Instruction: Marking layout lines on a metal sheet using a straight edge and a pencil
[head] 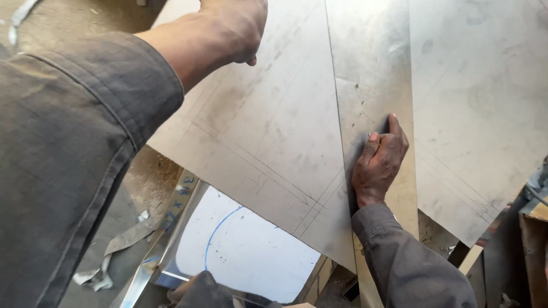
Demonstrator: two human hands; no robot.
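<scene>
A large grey metal sheet (274,125) with scribed lines lies tilted before me. My left hand (231,25) reaches far forward over its upper part, fingers curled down onto the surface; whether it holds anything is hidden. My right hand (379,162) lies flat, fingers together, pressing on a narrower metal sheet (371,68) that overlaps the first along a straight edge. A third metal sheet (479,102) lies to the right, also marked with scribed lines.
Below the sheets lies a shiny panel (245,251) with a white protective film and a blue drawn arc. Metal offcuts (123,245) litter the dusty floor at the left. A wooden edge (534,228) shows at the right.
</scene>
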